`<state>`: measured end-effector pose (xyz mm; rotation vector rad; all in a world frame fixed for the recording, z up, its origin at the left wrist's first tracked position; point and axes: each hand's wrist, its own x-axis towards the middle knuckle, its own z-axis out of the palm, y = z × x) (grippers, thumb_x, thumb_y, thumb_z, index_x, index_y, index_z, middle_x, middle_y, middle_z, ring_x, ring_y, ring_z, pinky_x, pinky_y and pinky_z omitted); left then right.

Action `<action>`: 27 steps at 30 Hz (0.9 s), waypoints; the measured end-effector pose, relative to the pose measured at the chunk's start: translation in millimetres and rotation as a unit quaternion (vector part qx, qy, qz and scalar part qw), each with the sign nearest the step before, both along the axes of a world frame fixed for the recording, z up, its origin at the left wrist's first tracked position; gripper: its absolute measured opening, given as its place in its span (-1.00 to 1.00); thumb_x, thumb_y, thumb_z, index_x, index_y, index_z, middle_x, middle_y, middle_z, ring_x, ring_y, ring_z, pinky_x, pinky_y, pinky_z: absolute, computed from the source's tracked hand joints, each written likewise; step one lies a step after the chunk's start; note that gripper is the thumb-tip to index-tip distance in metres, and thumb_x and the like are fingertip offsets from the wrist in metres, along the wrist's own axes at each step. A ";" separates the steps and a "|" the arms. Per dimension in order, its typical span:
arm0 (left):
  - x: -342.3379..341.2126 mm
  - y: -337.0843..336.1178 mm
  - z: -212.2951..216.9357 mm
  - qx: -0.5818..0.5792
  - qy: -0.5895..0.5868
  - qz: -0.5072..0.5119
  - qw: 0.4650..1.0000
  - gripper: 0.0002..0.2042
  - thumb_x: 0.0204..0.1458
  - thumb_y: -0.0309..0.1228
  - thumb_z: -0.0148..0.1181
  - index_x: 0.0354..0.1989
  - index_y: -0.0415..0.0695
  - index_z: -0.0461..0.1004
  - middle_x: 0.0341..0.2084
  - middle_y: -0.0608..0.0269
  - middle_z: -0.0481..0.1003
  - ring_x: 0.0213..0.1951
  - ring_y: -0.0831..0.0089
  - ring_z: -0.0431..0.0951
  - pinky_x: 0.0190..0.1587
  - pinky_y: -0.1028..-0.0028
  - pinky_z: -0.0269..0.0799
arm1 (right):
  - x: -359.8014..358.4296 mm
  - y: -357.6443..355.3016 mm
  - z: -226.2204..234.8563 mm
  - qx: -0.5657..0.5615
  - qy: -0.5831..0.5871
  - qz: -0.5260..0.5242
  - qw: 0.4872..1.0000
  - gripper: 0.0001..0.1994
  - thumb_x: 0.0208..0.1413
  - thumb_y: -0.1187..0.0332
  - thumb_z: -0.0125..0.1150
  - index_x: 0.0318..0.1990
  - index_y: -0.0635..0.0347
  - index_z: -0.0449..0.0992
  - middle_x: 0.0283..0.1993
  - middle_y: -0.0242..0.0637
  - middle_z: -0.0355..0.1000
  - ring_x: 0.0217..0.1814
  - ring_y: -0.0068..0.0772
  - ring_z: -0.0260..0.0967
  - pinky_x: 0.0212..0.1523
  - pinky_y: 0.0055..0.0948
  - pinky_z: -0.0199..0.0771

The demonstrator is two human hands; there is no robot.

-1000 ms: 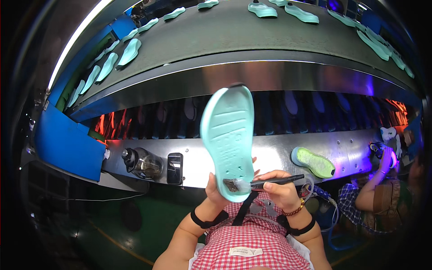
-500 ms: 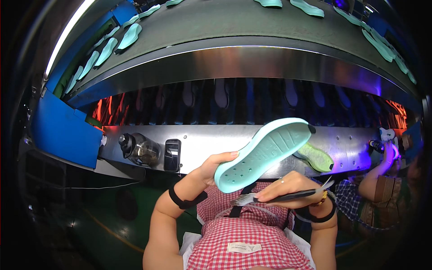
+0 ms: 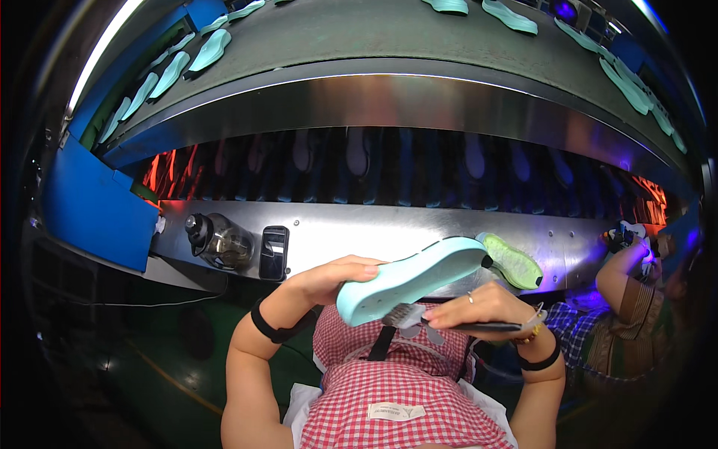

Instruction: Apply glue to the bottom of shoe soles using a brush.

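My left hand [image 3: 329, 278] grips a mint-green shoe sole [image 3: 413, 278] by its heel end, holding it nearly flat and tilted up to the right, in front of my chest. Just under the sole, my right hand [image 3: 480, 305] holds a dark-handled brush [image 3: 449, 322] whose bristles touch the sole's underside near my left hand. I wear a red checked apron and black wristbands.
A steel ledge [image 3: 336, 232] carries a lidded glass jar [image 3: 218, 241], a black phone [image 3: 274, 253] and a lime-green sole [image 3: 514, 262]. Above, a curved conveyor [image 3: 359, 45] bears several mint soles. A blue panel [image 3: 93, 209] stands left. Another person's arm [image 3: 624, 273] is at the right.
The sole went from upright with its tread facing me to lying nearly flat, then lower and flatter still. The brush now sits under it at the heel end.
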<state>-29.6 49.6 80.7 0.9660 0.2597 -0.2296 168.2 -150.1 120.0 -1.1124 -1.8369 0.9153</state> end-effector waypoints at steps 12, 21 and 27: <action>-14.7 12.4 -31.7 -0.295 -0.149 0.127 0.935 -0.44 0.09 -0.03 -0.27 0.12 -0.22 0.14 0.05 0.03 0.24 0.04 0.24 0.31 0.10 0.25 0.21 | -14.7 -10.1 3.8 0.100 0.057 -0.111 0.987 -0.75 -0.25 0.53 0.30 -0.31 0.20 0.53 -0.28 -0.24 0.49 -0.24 -0.30 0.45 -0.22 -0.46 0.42; 45.6 -48.0 -67.2 -0.255 -0.099 0.280 0.920 -0.10 -0.14 0.37 -0.65 0.11 -0.17 0.14 0.00 -0.04 0.27 0.02 0.05 0.29 0.09 0.09 0.16 | -24.2 23.6 -58.2 0.080 0.057 -0.323 0.941 -0.81 -0.24 0.55 0.26 -0.35 0.27 0.52 -0.34 -0.17 0.47 -0.28 -0.36 0.44 -0.27 -0.49 0.43; 37.5 -26.2 -69.1 -0.200 -0.105 0.397 0.889 -0.12 -0.15 0.39 -0.61 0.02 -0.16 0.21 -0.20 0.03 0.39 -0.11 0.16 0.39 0.01 0.12 0.26 | -35.9 -0.4 -39.4 0.078 -0.054 -0.120 0.988 -0.85 -0.26 0.51 0.26 -0.43 0.23 0.50 -0.42 -0.19 0.46 -0.37 -0.26 0.45 -0.33 -0.41 0.43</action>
